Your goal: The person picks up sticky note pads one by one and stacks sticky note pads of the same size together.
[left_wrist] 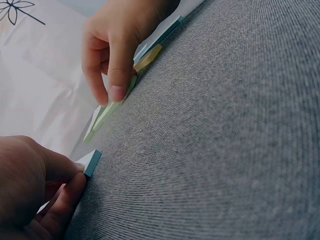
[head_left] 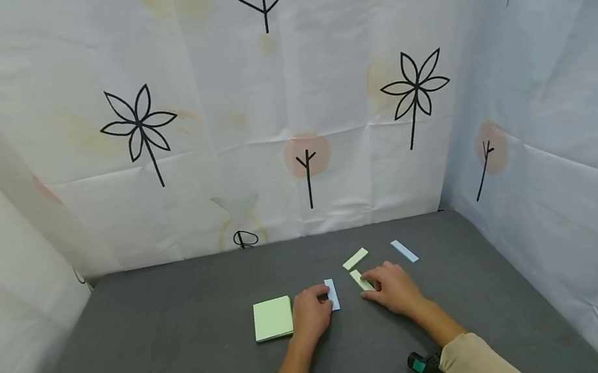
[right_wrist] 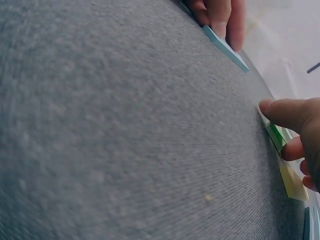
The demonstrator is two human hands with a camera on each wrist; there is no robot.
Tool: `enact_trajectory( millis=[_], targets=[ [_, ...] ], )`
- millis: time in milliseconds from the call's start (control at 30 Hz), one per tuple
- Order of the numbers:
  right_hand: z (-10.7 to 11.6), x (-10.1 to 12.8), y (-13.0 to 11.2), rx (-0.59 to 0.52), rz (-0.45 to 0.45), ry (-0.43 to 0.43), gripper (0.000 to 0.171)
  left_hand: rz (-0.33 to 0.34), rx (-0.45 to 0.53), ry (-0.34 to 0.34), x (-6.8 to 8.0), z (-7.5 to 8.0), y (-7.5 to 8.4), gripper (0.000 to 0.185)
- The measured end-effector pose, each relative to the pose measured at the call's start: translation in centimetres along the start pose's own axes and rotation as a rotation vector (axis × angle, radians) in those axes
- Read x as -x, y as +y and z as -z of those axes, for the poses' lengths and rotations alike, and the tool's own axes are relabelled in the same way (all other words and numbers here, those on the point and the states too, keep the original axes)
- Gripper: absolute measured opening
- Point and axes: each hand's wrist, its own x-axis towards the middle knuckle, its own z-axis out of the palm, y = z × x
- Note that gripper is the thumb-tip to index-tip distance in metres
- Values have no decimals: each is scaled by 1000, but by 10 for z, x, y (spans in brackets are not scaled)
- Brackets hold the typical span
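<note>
Near the middle of the grey table, my left hand (head_left: 311, 311) pinches a thin blue sticky-note strip (head_left: 333, 298) between thumb and fingers. The left wrist view shows the end of this strip (left_wrist: 91, 162) poking out past the fingertips, low over the cloth. To its right, a pale green sticky-note strip (head_left: 356, 277) is held by the thumb and finger of my right hand (head_left: 394, 288). From the right wrist view, the green strip (right_wrist: 276, 137) lies between thumb and finger, partly hidden by them. Just beyond is a yellowish strip (head_left: 355, 259).
A square pale green sticky-note pad (head_left: 271, 310) lies left of my left hand. Another blue strip (head_left: 405, 251) rests at the back right. White patterned cloth (head_left: 235, 91) stands behind and along both sides of the grey table (head_left: 174, 365).
</note>
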Motion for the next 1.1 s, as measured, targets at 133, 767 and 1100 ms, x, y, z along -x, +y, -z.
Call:
enact_trajectory(
  millis=[133, 767, 1100],
  targets=[
    [0, 0, 1, -23, 40, -6, 32, 0, 2, -1, 0, 0, 0, 26],
    [4, -1, 16, -87, 188, -97, 30, -18, 0, 15, -1, -2, -3, 26],
    [-6, 0, 13, -31, 318, 67, 21, -16, 11, 17, 0, -2, -2, 26]
  ],
)
